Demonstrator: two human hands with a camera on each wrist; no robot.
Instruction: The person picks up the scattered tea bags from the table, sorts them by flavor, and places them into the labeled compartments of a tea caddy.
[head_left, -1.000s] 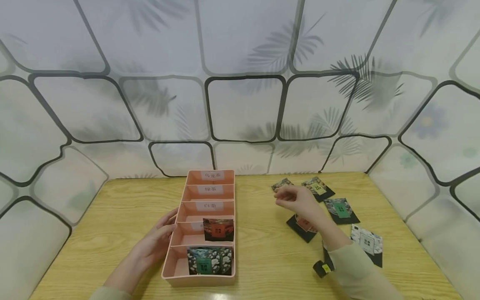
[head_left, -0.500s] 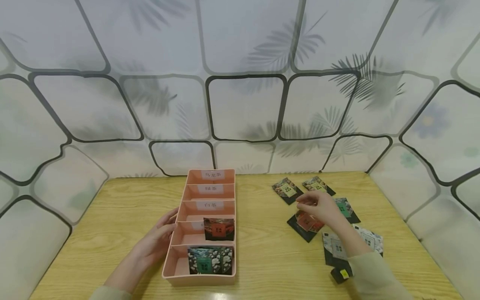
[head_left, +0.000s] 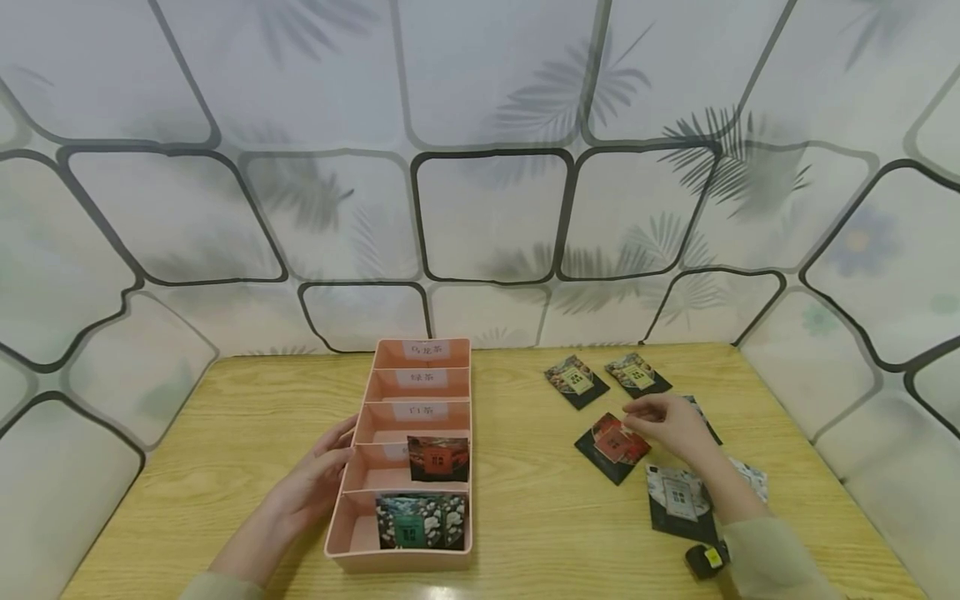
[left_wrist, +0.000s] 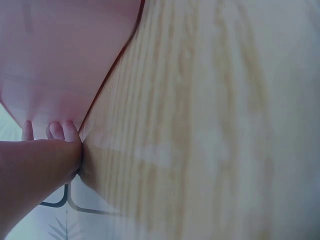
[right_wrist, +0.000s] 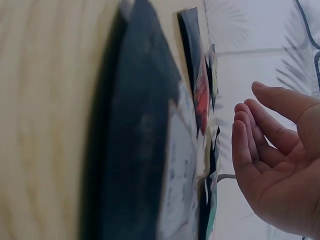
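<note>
My left hand rests along the left outer wall of a pink divided box. In the left wrist view, the fingertips lie against that wall. My right hand hovers over the tea packets at the right, holding nothing, with its fingers loosely bent in the right wrist view. Near its fingertips lies a red tea packet, and a green tea packet is mostly hidden behind the hand. Closer to me are a white tea packet and another white packet, partly covered by the forearm.
Two yellow-labelled packets lie at the back right of the wooden table. In the box stand a red packet and several green-labelled packets, in the two nearest compartments. Paper labels mark the compartments. A patterned curtain surrounds the table.
My right hand has moved right and toward me, from over the yellow-labelled packets, past the red one, to beside the green packet. The left hand and the box have stayed in place.
</note>
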